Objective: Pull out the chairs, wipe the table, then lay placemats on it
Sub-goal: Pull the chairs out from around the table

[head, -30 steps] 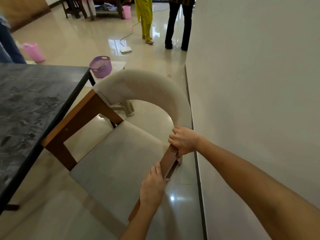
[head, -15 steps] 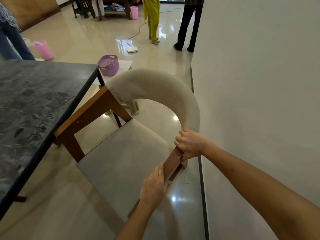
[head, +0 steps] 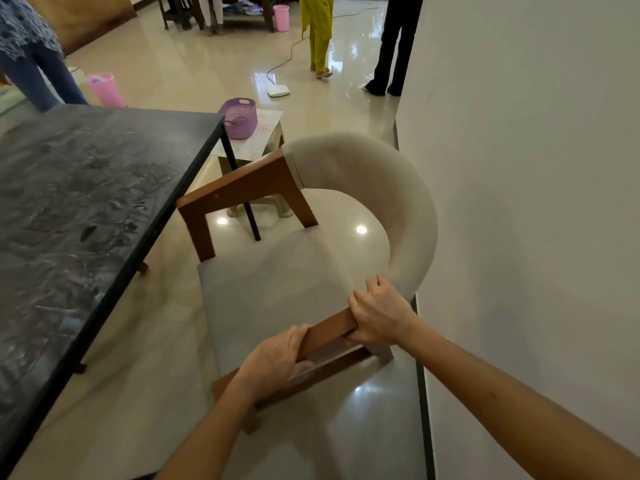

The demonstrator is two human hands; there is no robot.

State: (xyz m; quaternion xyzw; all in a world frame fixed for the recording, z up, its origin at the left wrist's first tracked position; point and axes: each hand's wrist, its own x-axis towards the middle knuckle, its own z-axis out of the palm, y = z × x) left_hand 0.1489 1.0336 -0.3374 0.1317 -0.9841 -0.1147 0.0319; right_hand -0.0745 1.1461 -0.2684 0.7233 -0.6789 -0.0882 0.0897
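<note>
Chair [head: 277, 289], centre frame, clear of dark desk [head: 86, 202]: left hand [head: 273, 358] and right hand [head: 379, 315] both clamped on its wooden armrest [head: 327, 332], apparently for dragging.

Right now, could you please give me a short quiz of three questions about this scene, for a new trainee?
1. True or false: both hands grip the chair's wooden armrest.
2. Which stands nearest the table's far corner? A) pink bucket B) purple basket C) white device
3. Fill in: the chair's curved backrest lies close to the ____ on the right.

Key: 1 true: left hand, right hand. 2 B. 3 wall.
</note>
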